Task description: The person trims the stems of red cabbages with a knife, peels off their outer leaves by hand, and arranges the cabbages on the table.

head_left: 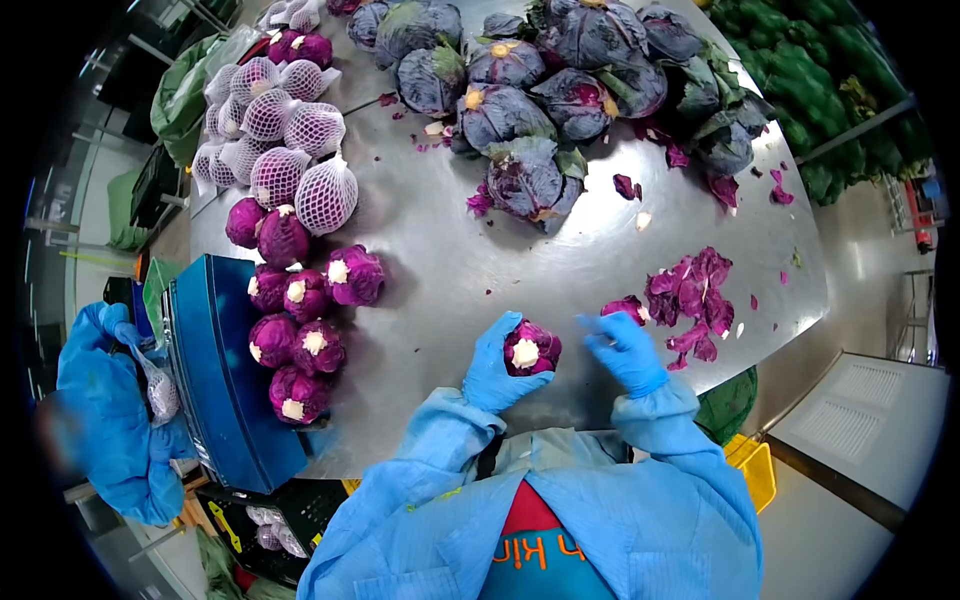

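My left hand (497, 368) is wrapped round the side of a trimmed red cabbage (540, 346), whose pale cut stem faces up. To the right, my right hand (628, 352) is off the cabbage, its fingers apart and slightly blurred; I make out nothing in them. Just beyond it lies a purple piece (624, 306) with a pale spot, partly hidden by the hand. Loose purple leaves (692, 292) are heaped farther right. Both hands wear blue gloves.
Untrimmed red cabbages (508, 112) are piled at the back of the metal table (420, 250). Trimmed heads (313, 343) stand at left beside a blue box (225, 370), with net-wrapped cabbages (285, 130) behind. A co-worker (115, 420) holds a netted item at far left.
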Available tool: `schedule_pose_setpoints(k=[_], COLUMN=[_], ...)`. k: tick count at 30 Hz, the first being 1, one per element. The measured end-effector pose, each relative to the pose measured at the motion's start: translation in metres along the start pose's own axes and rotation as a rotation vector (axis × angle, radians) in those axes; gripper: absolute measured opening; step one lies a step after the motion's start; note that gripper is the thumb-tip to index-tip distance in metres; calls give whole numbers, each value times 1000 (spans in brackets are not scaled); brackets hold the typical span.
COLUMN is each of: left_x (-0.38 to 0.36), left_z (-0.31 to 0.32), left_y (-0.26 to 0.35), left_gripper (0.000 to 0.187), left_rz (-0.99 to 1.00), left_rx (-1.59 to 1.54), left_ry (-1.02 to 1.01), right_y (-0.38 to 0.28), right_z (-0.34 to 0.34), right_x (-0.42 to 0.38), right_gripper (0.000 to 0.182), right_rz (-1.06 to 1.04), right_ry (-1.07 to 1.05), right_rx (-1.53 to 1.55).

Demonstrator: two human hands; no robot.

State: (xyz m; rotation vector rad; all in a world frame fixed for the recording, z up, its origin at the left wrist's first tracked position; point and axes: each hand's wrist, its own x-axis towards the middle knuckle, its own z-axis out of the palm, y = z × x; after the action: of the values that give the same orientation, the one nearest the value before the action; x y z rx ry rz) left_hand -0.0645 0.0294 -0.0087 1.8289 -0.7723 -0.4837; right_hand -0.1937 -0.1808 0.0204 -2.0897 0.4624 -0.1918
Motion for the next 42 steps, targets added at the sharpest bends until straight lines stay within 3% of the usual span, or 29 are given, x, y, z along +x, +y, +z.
schedule_pose_setpoints(k=[1, 5, 8, 13, 14, 17, 20, 23, 24, 26, 29, 31, 37, 40, 42], left_x=[1, 2, 6, 14, 13, 9, 9, 0, -3, -10, -14, -15, -15, -13, -13], left_z=[-1, -6, -8, -5, -6, -11, -12, -16, -16, -15, -13, -9, -1, 3, 8], left_y=[1, -3, 2, -1, -1, 0, 8, -4, -9, -7, -9, -4, 4, 14, 13], left_gripper=[93, 89, 87, 89, 92, 99, 99, 97, 96, 96, 97, 98, 95, 94, 95], left_rz=[9, -37, -24, 114, 36, -179, -361, -332, -295, -294, -287, -256, -118, -163, -124], left_rx=[11, -47, -82, -68, -118, -261, -353, -402, -376, -454, -342, -291, -103, -146, 1], left_ry=[2, -71, -129, -168, -155, -112, -41, -51, -58, -19, 68, 71, 108, 101, 120], right_y=[-26, -1, -13, 7, 11, 13, 42, 71, 81, 30, -1, -14, -10, -16, -5], right_z=[0, 27, 14, 9, 9, -1, -15, -34, -37, -30, 26, 65, 69, 60, 65], right_x=[7, 24, 23, 20, 19, 4, -20, -29, -28, -12, -13, -12, -10, -14, -19], right_gripper=[40, 40, 32, 26, 25, 21, 17, 18, 23, 33, 69, 79, 55, 41, 34], right_rz=[31, -204, -73, -85, -84, 66, 137, 268, 147, 47, 512, 558, 724, 766, 699], right_ry=[-158, -301, -385, -440, -449, -386, -123, 265, 408, 502, 83, -82, -244, -145, -86], right_rx=[-2, 166, 105, -61, -74, 143, 116, -450, -411, -458, 223, 327, 673, 850, 750])
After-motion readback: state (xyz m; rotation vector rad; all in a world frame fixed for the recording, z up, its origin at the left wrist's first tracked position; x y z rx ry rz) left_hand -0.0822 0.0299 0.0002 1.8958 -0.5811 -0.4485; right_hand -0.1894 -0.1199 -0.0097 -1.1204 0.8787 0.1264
